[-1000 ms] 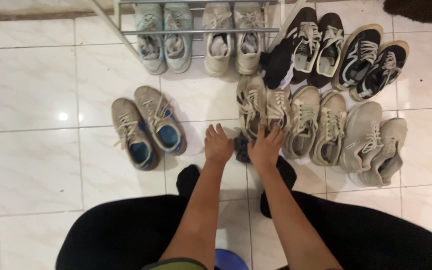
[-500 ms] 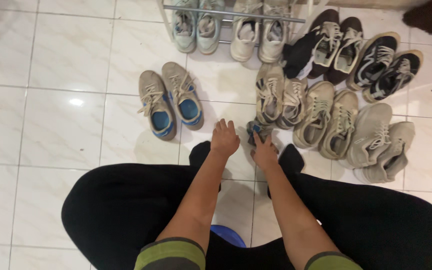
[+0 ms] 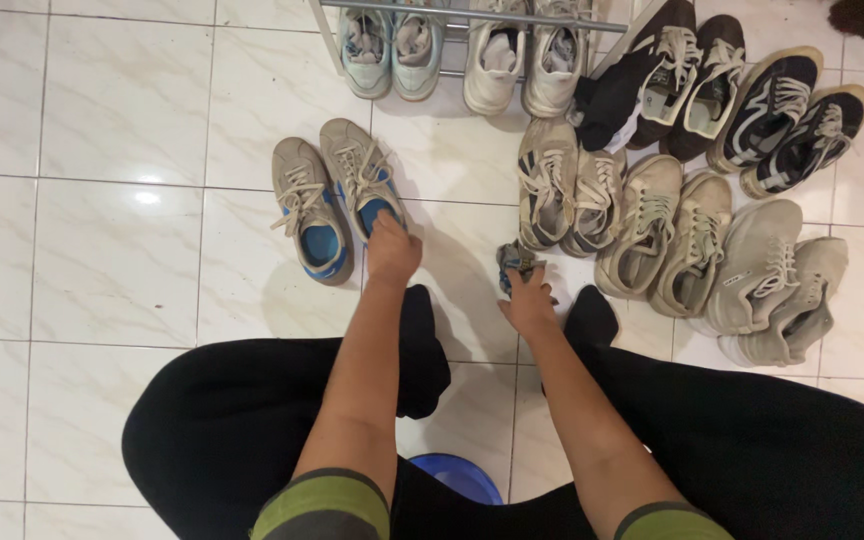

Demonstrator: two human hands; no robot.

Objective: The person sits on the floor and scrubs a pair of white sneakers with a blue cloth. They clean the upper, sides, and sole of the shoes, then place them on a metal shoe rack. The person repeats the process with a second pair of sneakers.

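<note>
Blue-lined tan sneakers (image 3: 337,205) sit as a pair on the white tiled floor (image 3: 102,250); left hand (image 3: 392,250) rests on the heel of the nearer shoe, fingers curled over its collar. Right hand (image 3: 529,303) has its fingers closed around a small dark cloth (image 3: 514,264), just below a beige sneaker pair (image 3: 567,190).

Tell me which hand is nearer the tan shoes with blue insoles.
Left. The left hand is at the heel of one of the tan shoes with blue insoles; the right hand is well off to their right, holding a small dark cloth.
</note>
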